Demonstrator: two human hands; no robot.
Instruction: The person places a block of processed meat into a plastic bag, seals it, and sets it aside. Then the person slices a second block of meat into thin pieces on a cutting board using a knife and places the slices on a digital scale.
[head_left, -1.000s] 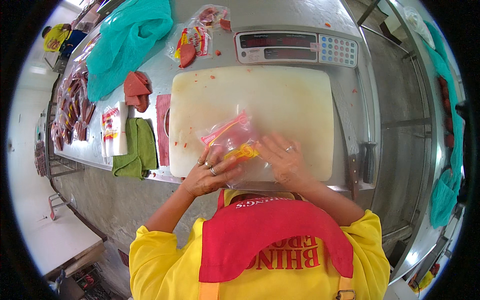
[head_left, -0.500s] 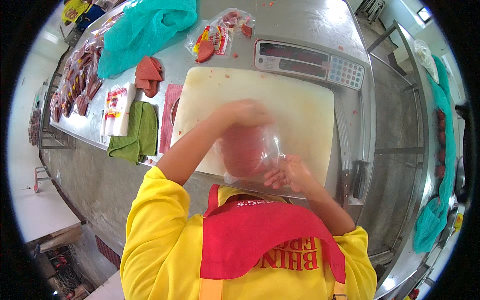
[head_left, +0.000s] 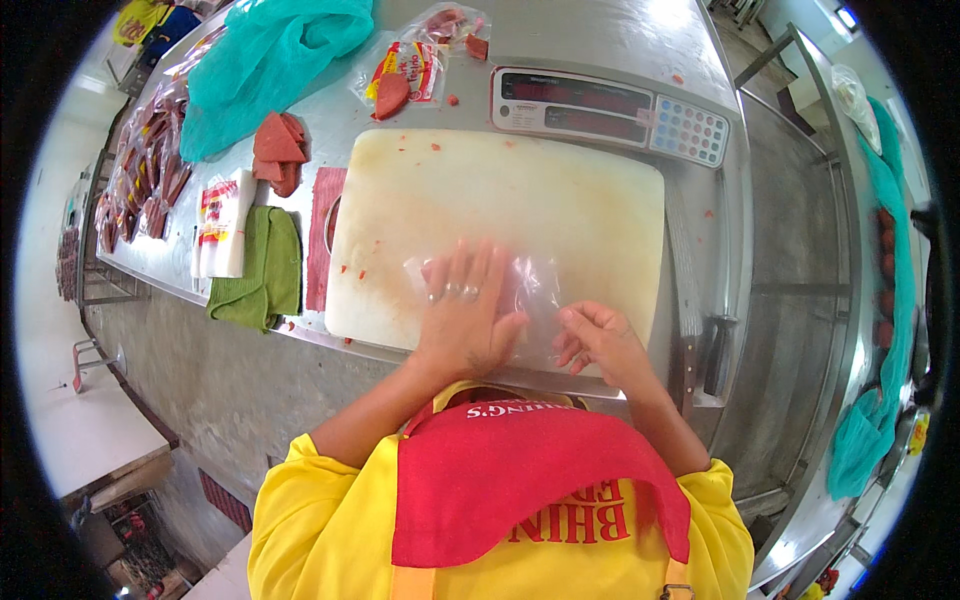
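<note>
Down through the head camera, the left hand (head_left: 465,310) lies palm down with its fingers straight and thumb set apart, flat over the clear bag (head_left: 535,285), as if to steady the slippery film. The bag rests on the near part of the white board (head_left: 570,180), right in front of the person, where both arms reach it comfortably. At its right side, the right hand (head_left: 600,345) is half curled, thumb and forefinger close to the film; glare on the clear plastic means I cannot tell whether it pinches the edge or only hovers beside it.

Behind the board sits the scale (head_left: 610,110), its keypad on the right, probably put there to be read without leaving the spot. The knife (head_left: 688,370) lies along the board's right side, handle toward the person, likely for an easy grab, with a black-handled tool (head_left: 718,355) next to it. To the left are a red cloth (head_left: 325,240), a green cloth (head_left: 262,265), a white stack (head_left: 225,225) and meat slices (head_left: 278,150), all within reach yet off the board, presumably so the working surface has room.
</note>
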